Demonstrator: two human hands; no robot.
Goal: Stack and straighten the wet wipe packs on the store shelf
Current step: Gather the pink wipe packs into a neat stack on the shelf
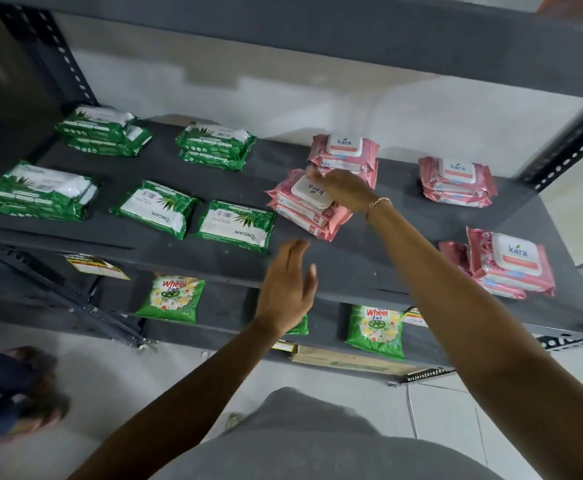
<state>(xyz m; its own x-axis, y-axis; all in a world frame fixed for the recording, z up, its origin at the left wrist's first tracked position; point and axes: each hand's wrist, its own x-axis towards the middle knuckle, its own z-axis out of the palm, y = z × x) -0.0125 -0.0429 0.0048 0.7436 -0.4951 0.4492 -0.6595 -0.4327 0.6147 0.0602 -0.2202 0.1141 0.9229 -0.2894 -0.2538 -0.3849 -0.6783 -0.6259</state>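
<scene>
right hand (343, 188) on skewed pink stack (309, 207) — left hand (288, 289) open.

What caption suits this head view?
Right hand on a skewed pink wipe stack; open left hand hovers nearby.

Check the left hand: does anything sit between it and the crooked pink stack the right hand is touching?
Nothing visible does. The left hand hovers open at the shelf's front edge, with only bare shelf between it and the crooked pink stack. The right hand rests on that stack's top.

Dim, soft light; motion blur; wide-angle edge distortion
</scene>
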